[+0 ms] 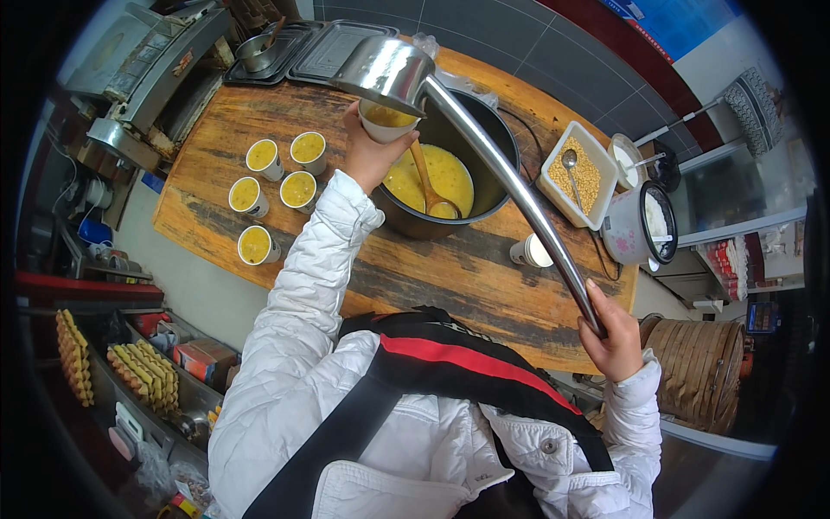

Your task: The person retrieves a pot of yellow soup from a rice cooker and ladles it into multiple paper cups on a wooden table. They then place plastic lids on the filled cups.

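My left hand [367,156] grips a white paper cup [386,123] over the rim of a big dark pot [484,147] filled with yellow liquid. My right hand [616,337] clutches the end of a long steel ladle's handle [510,182]; its bowl [385,69] is tipped just above the cup, which holds yellow liquid. A wooden spoon [428,186] stands in the pot. Several filled cups [277,186] sit to the left on the wooden table [450,277].
An empty white cup [529,251] stands right of the pot. A white tray of yellow grains [577,173] with a spoon, a small white cooker [640,225], black trays [311,48] at the back, bamboo steamers [700,368] at right, corn cobs [130,368] at lower left.
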`<action>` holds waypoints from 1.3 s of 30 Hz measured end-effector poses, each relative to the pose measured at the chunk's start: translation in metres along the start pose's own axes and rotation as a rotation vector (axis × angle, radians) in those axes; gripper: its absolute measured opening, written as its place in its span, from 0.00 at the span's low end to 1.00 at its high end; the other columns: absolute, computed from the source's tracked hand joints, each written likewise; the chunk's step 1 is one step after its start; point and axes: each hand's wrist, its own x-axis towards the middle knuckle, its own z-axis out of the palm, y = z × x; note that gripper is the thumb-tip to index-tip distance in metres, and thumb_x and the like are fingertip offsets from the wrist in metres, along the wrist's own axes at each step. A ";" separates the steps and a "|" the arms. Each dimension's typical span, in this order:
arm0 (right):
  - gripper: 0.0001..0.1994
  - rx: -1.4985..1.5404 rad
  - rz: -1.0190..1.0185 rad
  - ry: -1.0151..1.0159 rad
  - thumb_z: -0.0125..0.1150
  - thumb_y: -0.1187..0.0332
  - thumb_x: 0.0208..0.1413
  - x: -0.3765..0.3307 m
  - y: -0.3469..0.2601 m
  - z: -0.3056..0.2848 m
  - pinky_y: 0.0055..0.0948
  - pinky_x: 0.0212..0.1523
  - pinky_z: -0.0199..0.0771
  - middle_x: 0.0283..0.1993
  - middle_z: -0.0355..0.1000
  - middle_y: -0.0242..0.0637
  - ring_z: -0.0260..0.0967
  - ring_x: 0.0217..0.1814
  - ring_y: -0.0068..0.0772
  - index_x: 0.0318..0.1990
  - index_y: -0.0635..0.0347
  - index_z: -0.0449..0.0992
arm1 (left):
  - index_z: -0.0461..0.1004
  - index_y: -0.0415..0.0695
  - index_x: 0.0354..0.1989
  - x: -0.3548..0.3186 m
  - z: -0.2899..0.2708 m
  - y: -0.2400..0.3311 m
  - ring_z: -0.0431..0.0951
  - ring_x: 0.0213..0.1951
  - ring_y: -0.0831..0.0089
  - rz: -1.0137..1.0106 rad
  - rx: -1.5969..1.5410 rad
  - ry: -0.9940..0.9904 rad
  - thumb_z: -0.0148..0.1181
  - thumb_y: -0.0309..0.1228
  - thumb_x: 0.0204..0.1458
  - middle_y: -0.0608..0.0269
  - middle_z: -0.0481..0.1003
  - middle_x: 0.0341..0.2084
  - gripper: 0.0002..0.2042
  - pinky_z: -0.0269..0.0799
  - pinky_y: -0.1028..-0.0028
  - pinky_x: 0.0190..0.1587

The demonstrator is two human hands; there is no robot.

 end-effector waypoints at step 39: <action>0.14 0.585 0.556 -0.770 0.48 0.68 0.59 0.172 -0.020 0.076 0.25 0.19 0.68 0.25 0.68 0.39 0.66 0.16 0.26 0.48 0.70 0.66 | 0.49 0.37 0.58 -0.040 -0.077 -0.002 0.72 0.50 0.65 0.008 -0.287 0.027 0.72 0.27 0.41 0.51 0.66 0.49 0.40 0.70 0.69 0.51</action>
